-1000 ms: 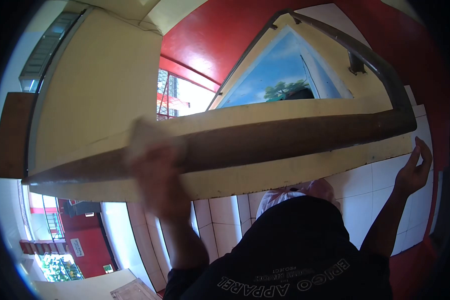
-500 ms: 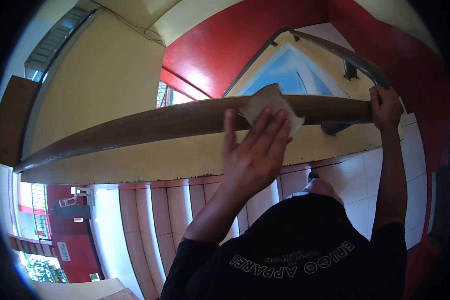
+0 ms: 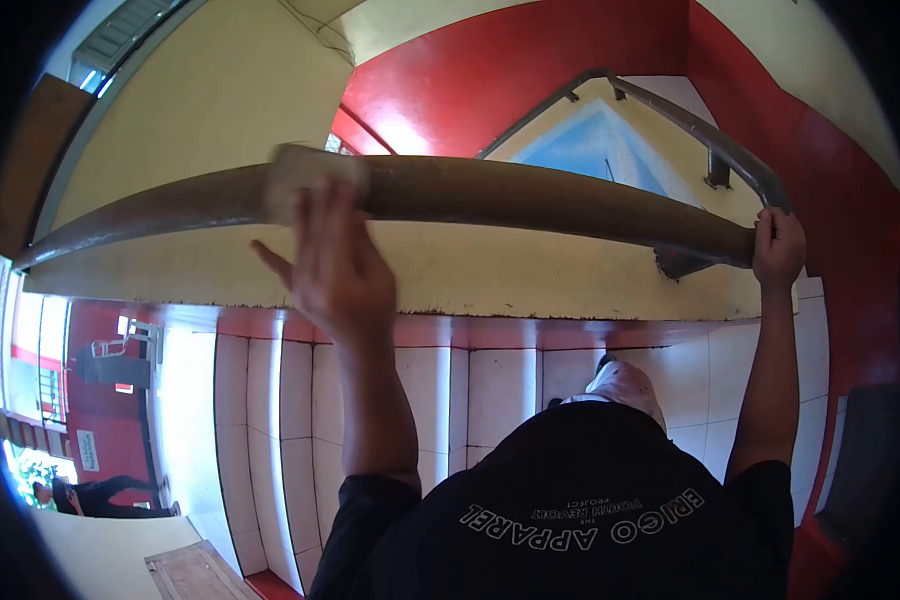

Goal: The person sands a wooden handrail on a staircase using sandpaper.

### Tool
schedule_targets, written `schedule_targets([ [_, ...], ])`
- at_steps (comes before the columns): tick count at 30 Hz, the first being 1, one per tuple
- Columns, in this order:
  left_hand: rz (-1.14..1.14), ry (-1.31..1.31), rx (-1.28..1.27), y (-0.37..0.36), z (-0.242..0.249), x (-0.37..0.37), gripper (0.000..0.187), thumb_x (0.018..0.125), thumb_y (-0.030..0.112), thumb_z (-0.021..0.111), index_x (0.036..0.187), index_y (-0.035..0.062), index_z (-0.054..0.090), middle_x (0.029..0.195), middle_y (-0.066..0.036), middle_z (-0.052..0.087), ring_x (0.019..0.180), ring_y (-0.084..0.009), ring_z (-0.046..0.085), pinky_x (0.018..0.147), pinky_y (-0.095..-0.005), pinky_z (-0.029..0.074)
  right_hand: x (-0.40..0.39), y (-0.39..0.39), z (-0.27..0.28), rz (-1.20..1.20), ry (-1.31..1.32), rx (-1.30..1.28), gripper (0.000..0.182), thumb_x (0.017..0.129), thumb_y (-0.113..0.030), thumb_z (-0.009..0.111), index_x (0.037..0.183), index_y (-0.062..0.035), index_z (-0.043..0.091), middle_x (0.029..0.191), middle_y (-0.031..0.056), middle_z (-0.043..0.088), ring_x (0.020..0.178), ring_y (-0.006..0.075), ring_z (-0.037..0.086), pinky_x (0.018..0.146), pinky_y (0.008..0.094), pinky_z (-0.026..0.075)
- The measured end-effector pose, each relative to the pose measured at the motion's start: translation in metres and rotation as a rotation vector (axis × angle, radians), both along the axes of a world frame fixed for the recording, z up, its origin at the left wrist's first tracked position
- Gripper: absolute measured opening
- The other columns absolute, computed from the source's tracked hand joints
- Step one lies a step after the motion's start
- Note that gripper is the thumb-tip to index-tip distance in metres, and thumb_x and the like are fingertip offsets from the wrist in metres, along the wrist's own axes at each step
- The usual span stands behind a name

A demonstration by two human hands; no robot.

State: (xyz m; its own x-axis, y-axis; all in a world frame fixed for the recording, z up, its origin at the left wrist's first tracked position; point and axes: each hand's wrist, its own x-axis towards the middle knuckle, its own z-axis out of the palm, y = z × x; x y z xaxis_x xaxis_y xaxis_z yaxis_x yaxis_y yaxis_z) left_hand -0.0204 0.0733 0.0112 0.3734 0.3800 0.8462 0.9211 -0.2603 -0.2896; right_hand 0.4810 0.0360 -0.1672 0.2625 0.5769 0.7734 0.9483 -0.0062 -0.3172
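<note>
A thick brown handrail [image 3: 530, 195] spans the view, curving down at the far left. My left hand [image 3: 340, 270] presses a beige sheet that looks like sandpaper [image 3: 288, 178] against the rail's upper face, left of the middle. Its fingers lie over the sheet, one finger sticking out to the left. Both hand and sheet are blurred by motion. At the rail's right end, my right hand [image 3: 778, 250] is closed around the handrail, near the corner where it meets the rising section.
Beneath the rail runs a cream wall [image 3: 470, 270] with a chipped lower edge. Tiled steps [image 3: 430, 390] lie below it. A metal bracket [image 3: 682, 262] supports the rail at right. Another person [image 3: 105, 495] is at the lower left. Red walls [image 3: 530, 70] stand behind.
My left hand has slid left along the rail with the sheet. My right hand keeps its grip at the rail's end. The view has shifted, and another person now shows at lower left.
</note>
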Motion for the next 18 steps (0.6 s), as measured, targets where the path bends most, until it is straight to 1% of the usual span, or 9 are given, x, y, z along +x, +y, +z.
schedule_targets([
  [2, -0.078, 0.039, -0.051, -0.001, -0.012, 0.004, 0.027, 0.094, 0.014, 0.06, 0.12, 0.0134, 0.068, 0.124, -0.003, 0.069, 0.123, -0.0206, 0.061, 0.116, -0.066, 0.016, -0.001, -0.001, 0.001, 0.015, 0.019, -0.026, 0.017, 0.092, -0.019, 0.06, 0.085, -0.0053, 0.065, 0.073, 0.0131, 0.06, 0.072, 0.0332, 0.06, 0.066, 0.0442, 0.046],
  [3, -0.19, 0.144, -0.161, -0.012, -0.025, 0.039, 0.027, 0.092, 0.016, 0.062, 0.118, 0.0116, 0.068, 0.121, -0.003, 0.07, 0.12, -0.0191, 0.063, 0.115, -0.0672, 0.017, -0.001, -0.001, 0.003, 0.017, 0.024, -0.037, 0.017, 0.092, -0.02, 0.059, 0.085, -0.0054, 0.065, 0.074, 0.0132, 0.06, 0.072, 0.0333, 0.06, 0.066, 0.0442, 0.046],
  [4, -0.34, 0.214, -0.296, -0.03, -0.032, 0.066, 0.026, 0.092, 0.019, 0.062, 0.117, 0.0128, 0.069, 0.121, -0.003, 0.07, 0.12, -0.0178, 0.062, 0.114, -0.0676, 0.021, -0.001, -0.003, 0.001, 0.013, 0.008, -0.031, 0.017, 0.092, -0.019, 0.059, 0.085, -0.0055, 0.065, 0.074, 0.0132, 0.06, 0.072, 0.0332, 0.06, 0.066, 0.0441, 0.046],
  [7, -0.283, 0.149, -0.241, -0.031, -0.036, 0.043, 0.027, 0.095, 0.019, 0.06, 0.12, 0.0133, 0.069, 0.125, -0.003, 0.069, 0.12, -0.0198, 0.063, 0.115, -0.0665, 0.018, 0.005, 0.004, 0.002, 0.007, -0.041, 0.006, 0.017, 0.093, -0.019, 0.059, 0.084, -0.0057, 0.064, 0.074, 0.0131, 0.061, 0.072, 0.033, 0.06, 0.066, 0.044, 0.046],
  [13, -0.172, 0.148, -0.34, -0.027, -0.042, 0.042, 0.029, 0.098, 0.014, 0.055, 0.123, 0.0072, 0.067, 0.124, -0.007, 0.069, 0.124, -0.026, 0.061, 0.115, -0.0684, 0.013, -0.003, 0.0, 0.004, 0.059, 0.034, 0.015, 0.016, 0.092, -0.016, 0.057, 0.082, -0.0057, 0.064, 0.072, 0.0111, 0.062, 0.07, 0.0312, 0.061, 0.066, 0.0428, 0.046],
  [17, -0.016, 0.129, -0.024, -0.016, -0.034, 0.007, 0.032, 0.095, 0.013, 0.058, 0.126, 0.0099, 0.066, 0.126, -0.008, 0.068, 0.125, -0.0256, 0.06, 0.116, -0.0661, 0.014, -0.003, -0.002, 0.007, 0.053, -0.01, 0.023, 0.016, 0.092, -0.014, 0.056, 0.081, -0.0053, 0.063, 0.071, 0.0101, 0.062, 0.068, 0.03, 0.061, 0.067, 0.0423, 0.047],
  [18, 0.092, -0.103, 0.017, -0.01, -0.021, -0.006, 0.029, 0.101, 0.014, 0.049, 0.124, 0.0111, 0.067, 0.127, -0.005, 0.068, 0.13, -0.0258, 0.056, 0.118, -0.0613, 0.015, -0.004, -0.003, 0.007, 0.051, -0.007, 0.02, 0.016, 0.092, -0.014, 0.056, 0.08, -0.0052, 0.063, 0.071, 0.01, 0.063, 0.068, 0.0298, 0.061, 0.067, 0.0423, 0.047],
])
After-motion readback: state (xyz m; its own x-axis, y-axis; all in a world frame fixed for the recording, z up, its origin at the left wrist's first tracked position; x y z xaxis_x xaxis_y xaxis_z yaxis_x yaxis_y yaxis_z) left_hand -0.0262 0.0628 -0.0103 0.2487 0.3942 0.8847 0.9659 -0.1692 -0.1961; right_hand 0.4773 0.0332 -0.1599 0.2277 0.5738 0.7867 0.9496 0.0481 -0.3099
